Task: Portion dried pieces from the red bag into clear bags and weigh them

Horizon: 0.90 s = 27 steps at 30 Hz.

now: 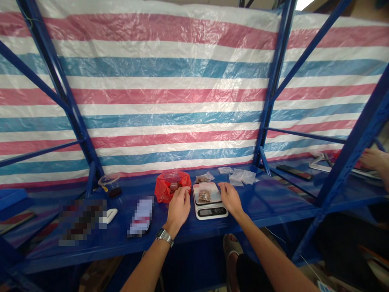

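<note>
A white kitchen scale (212,213) with a dark display stands on the blue shelf, and a small clear bag (204,196) of brown bits lies on its plate. My left hand (178,209), with a metal watch on its wrist, is between the scale and a red plastic bag (162,190). Its fingers are loosely curved beside the bag's rim, with nothing visible in them. Along the scale's right edge is my right hand (231,198), fingers extended and holding nothing I can see. Inside the red bag are small brown and reddish pieces, partly hidden by my left hand.
Behind the scale lies another filled clear bag (204,177). Flat clear bags (242,177) are at back right. A phone (141,217), a white oval object (111,215) and a plastic cup (114,190) sit leftward. Blue posts (267,101) frame the shelf; another person's hand (372,158) is far right.
</note>
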{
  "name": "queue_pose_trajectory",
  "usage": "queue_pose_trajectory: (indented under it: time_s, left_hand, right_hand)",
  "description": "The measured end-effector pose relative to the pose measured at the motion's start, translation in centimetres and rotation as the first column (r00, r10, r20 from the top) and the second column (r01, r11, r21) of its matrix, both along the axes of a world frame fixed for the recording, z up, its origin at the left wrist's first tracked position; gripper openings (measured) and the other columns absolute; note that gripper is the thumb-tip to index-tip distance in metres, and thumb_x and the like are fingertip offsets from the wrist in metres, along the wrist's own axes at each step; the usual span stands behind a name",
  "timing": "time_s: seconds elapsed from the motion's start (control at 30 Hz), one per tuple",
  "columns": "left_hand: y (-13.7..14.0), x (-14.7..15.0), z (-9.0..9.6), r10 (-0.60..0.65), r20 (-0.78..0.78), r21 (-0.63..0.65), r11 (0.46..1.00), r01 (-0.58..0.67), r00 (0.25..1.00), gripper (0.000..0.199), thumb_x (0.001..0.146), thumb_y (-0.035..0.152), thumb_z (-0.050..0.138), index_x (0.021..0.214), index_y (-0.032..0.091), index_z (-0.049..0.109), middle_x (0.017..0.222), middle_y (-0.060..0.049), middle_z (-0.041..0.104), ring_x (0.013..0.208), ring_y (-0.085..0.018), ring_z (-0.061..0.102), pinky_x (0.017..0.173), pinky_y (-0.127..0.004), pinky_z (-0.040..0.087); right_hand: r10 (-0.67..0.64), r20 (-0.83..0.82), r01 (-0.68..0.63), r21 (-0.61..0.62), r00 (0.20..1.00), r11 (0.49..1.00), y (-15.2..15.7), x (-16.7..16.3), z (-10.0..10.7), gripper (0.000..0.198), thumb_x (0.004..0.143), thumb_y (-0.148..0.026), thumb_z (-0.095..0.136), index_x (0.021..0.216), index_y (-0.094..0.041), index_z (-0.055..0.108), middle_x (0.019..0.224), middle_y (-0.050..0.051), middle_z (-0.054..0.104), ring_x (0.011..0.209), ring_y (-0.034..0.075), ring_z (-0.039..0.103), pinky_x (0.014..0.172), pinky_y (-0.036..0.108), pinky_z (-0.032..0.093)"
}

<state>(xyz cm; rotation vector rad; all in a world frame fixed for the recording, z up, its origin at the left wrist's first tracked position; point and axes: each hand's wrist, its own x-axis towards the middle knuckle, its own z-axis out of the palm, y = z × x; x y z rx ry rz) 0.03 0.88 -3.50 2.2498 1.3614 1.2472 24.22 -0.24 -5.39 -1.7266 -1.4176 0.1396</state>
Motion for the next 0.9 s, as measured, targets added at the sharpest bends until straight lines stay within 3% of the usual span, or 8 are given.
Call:
queue_pose_trajectory:
  time_s: [0.23,0.43,0.57,0.67,0.77,0.9]
  left_hand:
    - [-0.3,1.5,-0.1,0.025,-0.078,0.075,0.997,-0.019,0.997,0.027,0.104,0.024,0.041,0.112,0.022,0.067,0.111,-0.008,0.07,0.11,-0.023,0.065,0.099,-0.04,0.052]
    - [-1.0,3.2,0.3,0.069,-0.155,0.084,0.995,-0.057,0.985,0.028,0.102,0.031,0.048,0.117,0.019,0.068,0.11,-0.009,0.069,0.109,-0.026,0.062,0.101,-0.044,0.051]
    - [-1.2,4.1,0.5,0.084,-0.178,0.059,0.995,-0.074,0.981,0.031,0.1,0.037,0.051,0.119,0.018,0.069,0.111,-0.01,0.069,0.11,-0.028,0.06,0.101,-0.045,0.049]
    - [-1.1,4.5,0.6,0.07,-0.177,0.004,0.997,-0.071,0.982,0.036,0.098,0.04,0.055,0.122,0.016,0.068,0.113,-0.012,0.069,0.112,-0.031,0.059,0.102,-0.048,0.048]
    - [-1.1,4.7,0.8,0.041,-0.145,-0.051,0.997,-0.049,0.989,0.043,0.093,0.037,0.06,0.13,0.015,0.063,0.118,-0.013,0.069,0.115,-0.033,0.058,0.103,-0.05,0.047]
    - [-1.4,4.5,1.1,-0.006,-0.073,-0.108,0.994,-0.002,0.997,0.054,0.085,0.026,0.066,0.138,0.017,0.058,0.128,-0.014,0.067,0.117,-0.033,0.059,0.103,-0.05,0.047]
  right_hand:
    - [0.005,0.156,-0.007,0.013,0.988,1.0,0.5,-0.6,-0.7,0.046,0.105,-0.034,0.035,0.113,-0.017,0.076,0.109,0.014,0.069,0.108,0.027,0.06,0.102,0.038,0.042]
    - [-0.034,0.265,0.044,-0.029,0.964,0.999,1.2,-2.3,0.7,0.043,0.105,-0.044,0.039,0.129,-0.029,0.071,0.128,0.013,0.06,0.118,0.033,0.052,0.1,0.048,0.042]
    - [0.002,0.301,0.016,-0.059,0.954,0.998,2.2,-2.6,1.5,0.036,0.102,-0.043,0.047,0.121,-0.029,0.074,0.129,0.012,0.059,0.12,0.034,0.051,0.101,0.05,0.04]
    - [0.039,0.246,-0.021,-0.075,0.968,0.997,2.4,-2.8,1.6,0.026,0.098,-0.037,0.053,0.105,-0.026,0.076,0.122,0.01,0.064,0.117,0.033,0.052,0.1,0.051,0.04]
    - [0.145,0.126,-0.143,-0.025,0.981,0.989,2.3,-3.9,2.2,0.021,0.096,-0.033,0.054,0.093,-0.025,0.073,0.111,0.008,0.069,0.11,0.03,0.057,0.099,0.049,0.042]
    - [0.373,-0.049,-0.367,0.1,0.927,0.925,1.3,-6.1,4.0,0.026,0.099,-0.04,0.054,0.091,-0.023,0.071,0.096,0.006,0.072,0.095,0.024,0.063,0.091,0.04,0.049]
